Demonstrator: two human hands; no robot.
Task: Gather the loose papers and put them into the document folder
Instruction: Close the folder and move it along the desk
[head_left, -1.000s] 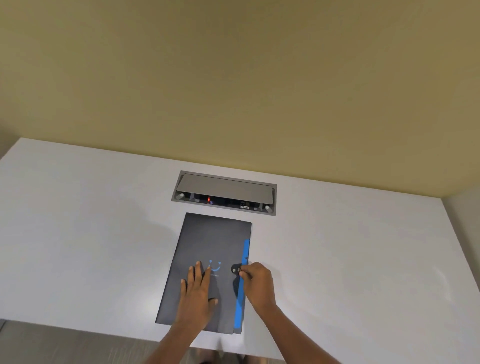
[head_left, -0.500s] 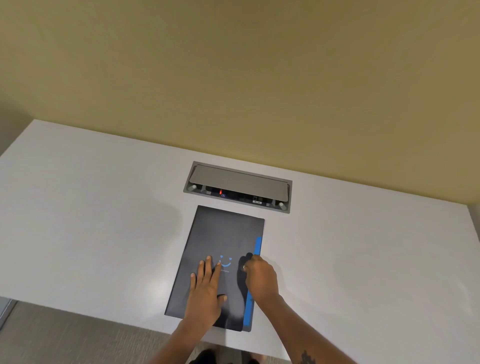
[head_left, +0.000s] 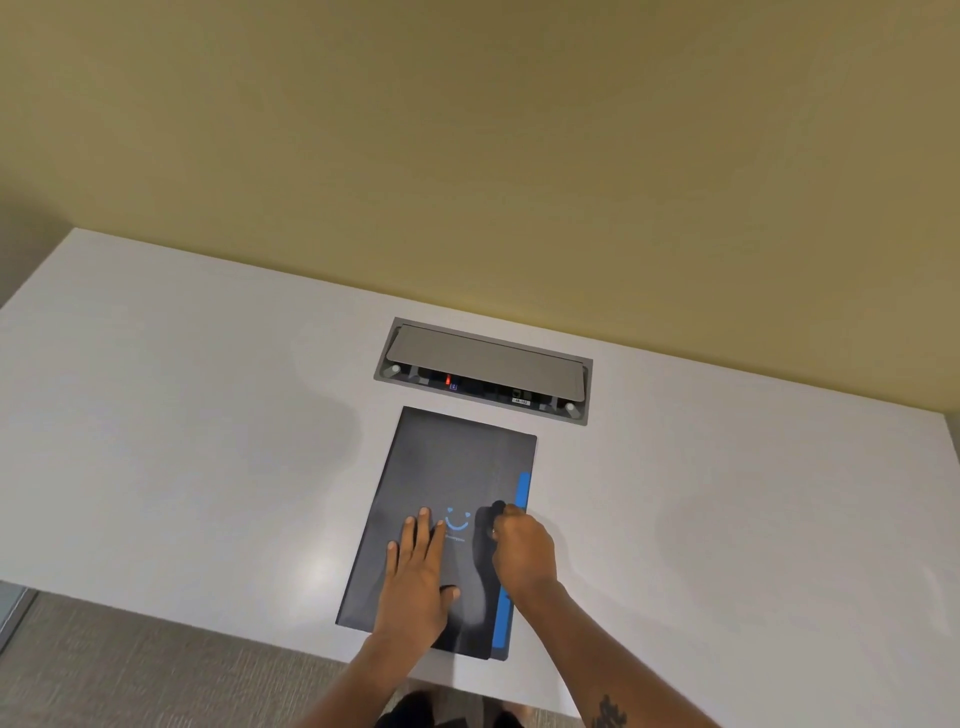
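A dark grey document folder (head_left: 457, 467) with a blue smiley mark and a blue strip along its right edge lies closed on the white table (head_left: 182, 441), near the front edge. My left hand (head_left: 418, 566) rests flat on the cover, fingers spread. My right hand (head_left: 519, 551) is curled at the folder's right side, its fingertips pinching the small black round clasp (head_left: 497, 505). No loose papers are visible.
A grey cable and socket box (head_left: 483, 371) is set into the table just behind the folder, lid tilted up. A yellow wall rises behind the table. Grey carpet shows below the front edge at the left.
My view has shifted, so the folder sits further right in the frame. Both hands keep their places on the folder; the right fingers now cover more of the clasp.
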